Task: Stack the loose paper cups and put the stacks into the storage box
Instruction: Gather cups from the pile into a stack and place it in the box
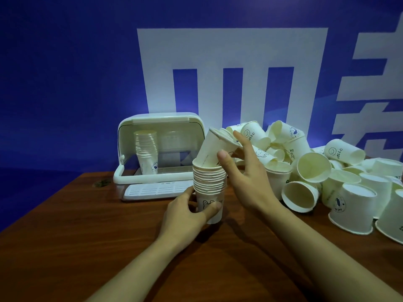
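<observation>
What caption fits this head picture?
Left hand steadies white paper cup stack; right hand adds tilted cup.

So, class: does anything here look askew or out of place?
Yes. The top cup, held by the right hand, sits tilted in the stack that the left hand steadies, not nested straight. The loose cups lie tumbled on the table.

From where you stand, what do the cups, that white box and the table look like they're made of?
The cups look like thin matte paper: rolled rims, printed drawings, one seam line. The box seems to be plastic, with a glossy white frame and a see-through lid raised over a stack inside. The table shows a reddish-brown wood grain; whether solid wood or laminate, I cannot tell.
</observation>
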{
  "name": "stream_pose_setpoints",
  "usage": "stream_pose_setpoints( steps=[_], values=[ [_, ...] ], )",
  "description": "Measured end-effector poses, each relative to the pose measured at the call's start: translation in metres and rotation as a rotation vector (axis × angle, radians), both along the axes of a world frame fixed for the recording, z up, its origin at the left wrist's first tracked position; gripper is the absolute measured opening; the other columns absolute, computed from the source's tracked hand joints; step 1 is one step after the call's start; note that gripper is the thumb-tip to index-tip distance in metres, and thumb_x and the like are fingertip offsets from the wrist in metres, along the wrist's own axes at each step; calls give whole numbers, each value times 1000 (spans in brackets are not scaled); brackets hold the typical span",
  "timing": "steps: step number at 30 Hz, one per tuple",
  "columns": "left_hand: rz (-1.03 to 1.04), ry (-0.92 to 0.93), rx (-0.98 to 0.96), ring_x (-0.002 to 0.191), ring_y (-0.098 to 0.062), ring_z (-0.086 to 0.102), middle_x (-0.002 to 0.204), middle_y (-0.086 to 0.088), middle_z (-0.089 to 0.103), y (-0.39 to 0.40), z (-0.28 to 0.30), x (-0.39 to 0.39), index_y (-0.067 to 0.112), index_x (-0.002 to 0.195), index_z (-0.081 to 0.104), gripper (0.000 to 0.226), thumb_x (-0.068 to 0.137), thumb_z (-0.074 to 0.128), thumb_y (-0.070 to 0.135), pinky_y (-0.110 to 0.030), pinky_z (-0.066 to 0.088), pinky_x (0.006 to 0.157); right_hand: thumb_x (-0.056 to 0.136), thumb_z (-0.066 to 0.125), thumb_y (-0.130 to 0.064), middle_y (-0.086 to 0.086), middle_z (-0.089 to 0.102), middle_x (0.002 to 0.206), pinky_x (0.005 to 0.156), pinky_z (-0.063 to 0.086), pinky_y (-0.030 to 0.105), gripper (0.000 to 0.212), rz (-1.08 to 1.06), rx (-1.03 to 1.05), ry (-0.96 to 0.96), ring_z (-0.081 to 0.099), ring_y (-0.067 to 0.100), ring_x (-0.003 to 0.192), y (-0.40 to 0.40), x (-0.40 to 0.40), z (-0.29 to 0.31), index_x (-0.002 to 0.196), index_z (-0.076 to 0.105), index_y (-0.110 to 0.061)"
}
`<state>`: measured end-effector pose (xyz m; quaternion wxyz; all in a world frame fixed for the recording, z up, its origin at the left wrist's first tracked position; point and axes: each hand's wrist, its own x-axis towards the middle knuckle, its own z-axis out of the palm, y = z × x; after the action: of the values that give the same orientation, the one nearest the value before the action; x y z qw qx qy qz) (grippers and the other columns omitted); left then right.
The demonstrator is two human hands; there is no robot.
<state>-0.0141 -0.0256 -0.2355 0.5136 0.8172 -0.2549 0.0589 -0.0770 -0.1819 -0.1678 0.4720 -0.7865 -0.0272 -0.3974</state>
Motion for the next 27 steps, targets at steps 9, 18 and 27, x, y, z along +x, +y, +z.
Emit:
stream_pose_setpoints(
  steps=[9,18,27],
  values=[
    [0,7,-16,102,2,63,115,20,71,0,-3,1,42,130,62,58,78,79,61,-26,52,82,91,49,-64,-15,53,142,108,45,45,69,-10,-48,-16,52,3,127,4,7,-4,152,36,-35],
    [10,-9,-24,93,12,62,106,22,72,0,-3,0,42,122,66,49,79,81,57,-20,50,77,97,37,-62,-12,64,133,107,45,40,58,-83,-170,24,52,-5,117,8,12,-12,135,63,-27],
    [-9,0,-29,100,7,63,111,23,71,1,-2,-1,43,123,65,49,79,80,58,-15,45,77,97,32,-66,-16,54,146,115,35,44,61,-111,-215,80,43,4,139,2,13,-14,142,57,-34]
  ],
)
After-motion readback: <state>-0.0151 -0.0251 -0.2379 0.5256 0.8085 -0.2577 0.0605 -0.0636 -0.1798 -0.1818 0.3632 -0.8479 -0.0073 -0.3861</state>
